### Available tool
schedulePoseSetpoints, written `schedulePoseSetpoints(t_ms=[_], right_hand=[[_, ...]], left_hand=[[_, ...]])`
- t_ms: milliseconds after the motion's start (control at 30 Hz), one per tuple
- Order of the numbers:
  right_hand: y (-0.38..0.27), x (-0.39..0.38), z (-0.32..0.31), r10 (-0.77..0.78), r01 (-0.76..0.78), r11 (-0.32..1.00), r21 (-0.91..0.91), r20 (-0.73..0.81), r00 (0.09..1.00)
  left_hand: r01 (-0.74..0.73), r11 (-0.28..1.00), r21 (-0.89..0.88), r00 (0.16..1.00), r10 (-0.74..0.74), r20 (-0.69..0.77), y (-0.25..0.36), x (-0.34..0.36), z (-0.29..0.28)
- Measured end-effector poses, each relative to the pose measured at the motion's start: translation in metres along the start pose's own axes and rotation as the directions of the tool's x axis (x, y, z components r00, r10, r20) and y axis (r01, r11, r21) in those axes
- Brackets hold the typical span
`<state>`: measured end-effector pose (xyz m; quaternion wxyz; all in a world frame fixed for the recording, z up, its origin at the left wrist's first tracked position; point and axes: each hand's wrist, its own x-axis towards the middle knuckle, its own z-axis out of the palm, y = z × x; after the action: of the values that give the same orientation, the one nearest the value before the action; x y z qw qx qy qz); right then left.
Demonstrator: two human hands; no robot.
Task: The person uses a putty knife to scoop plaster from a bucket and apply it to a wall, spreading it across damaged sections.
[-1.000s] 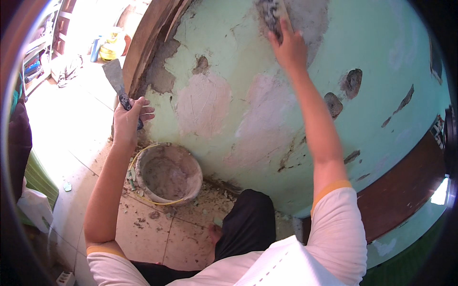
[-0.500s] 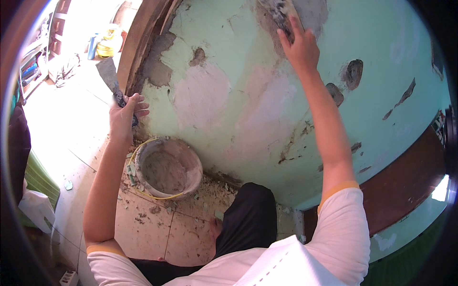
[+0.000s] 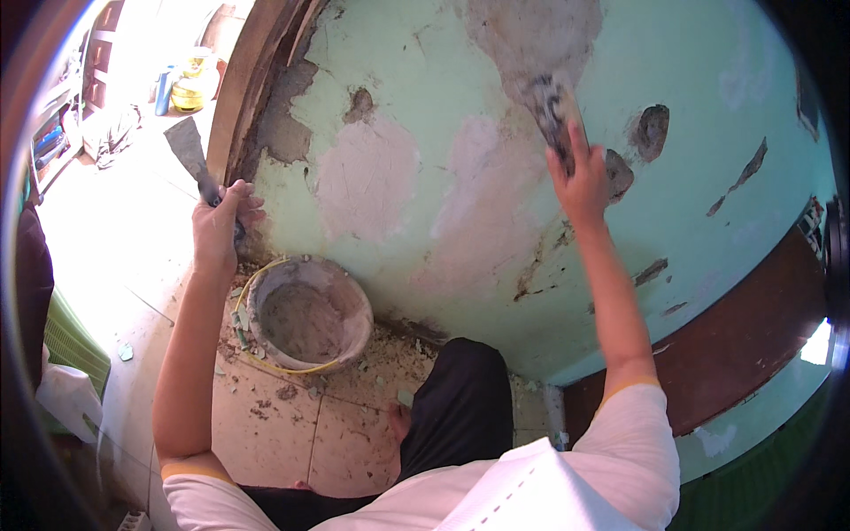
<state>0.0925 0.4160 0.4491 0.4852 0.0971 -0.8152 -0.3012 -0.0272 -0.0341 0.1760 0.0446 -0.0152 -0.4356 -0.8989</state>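
Observation:
In my left hand (image 3: 215, 232) I grip a putty knife (image 3: 186, 147) by its dark handle, its broad blade tilted up and away over the floor by the door frame. My right hand (image 3: 582, 188) is closed round a flat trowel (image 3: 551, 108) smeared with grey plaster. That trowel lies against the green wall (image 3: 372, 265), at the lower end of a large grey plastered patch (image 3: 531, 40). How its handle is shaped, my fingers hide. Below and between my arms stands a round bucket (image 3: 356, 305) with plaster mix inside and a yellow handle.
Paint flakes and crumbs litter the tiled floor (image 3: 274, 442) round the bucket. A wooden door frame (image 3: 232, 106) edges the wall at left. Chipped holes (image 3: 653, 131) and pale filled patches (image 3: 367, 181) mark the wall. A green plastic basket (image 3: 75, 341) sits far left.
My right hand has drawn the trowel down the wall and slightly right, uncovering more of the grey patch above. The left hand with the putty knife has shifted slightly left.

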Motion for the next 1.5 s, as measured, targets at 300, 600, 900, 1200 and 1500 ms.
schedulePoseSetpoints(t_ms=[300, 600, 900, 1200, 1500], right_hand=[[-0.008, 0.035, 0.026, 0.040, -0.035, 0.998, -0.051, 0.087, 0.995], [0.026, -0.021, -0.016, -0.026, 0.025, 1.000, -0.012, -0.035, 0.999], [0.016, 0.059, 0.014, 0.181, -0.181, 0.983, -0.020, -0.010, 0.983], [0.016, -0.019, -0.008, 0.212, -0.210, 0.977, 0.044, -0.035, 0.977], [0.040, 0.269, -0.016, 0.236, -0.270, 0.960, -0.068, -0.316, 0.919]], left_hand=[[-0.008, 1.000, 0.020, 1.000, 0.008, -0.012, -0.004, -0.005, 0.016], [0.065, 0.997, 0.050, 0.998, -0.064, -0.030, -0.011, 0.002, -0.001], [-0.020, 0.999, 0.029, 1.000, 0.019, 0.016, -0.004, -0.003, 0.016], [-0.033, 0.999, -0.004, 0.999, 0.033, -0.006, -0.004, -0.005, 0.009], [-0.029, 1.000, -0.003, 0.999, 0.029, 0.027, 0.004, -0.001, 0.019]])
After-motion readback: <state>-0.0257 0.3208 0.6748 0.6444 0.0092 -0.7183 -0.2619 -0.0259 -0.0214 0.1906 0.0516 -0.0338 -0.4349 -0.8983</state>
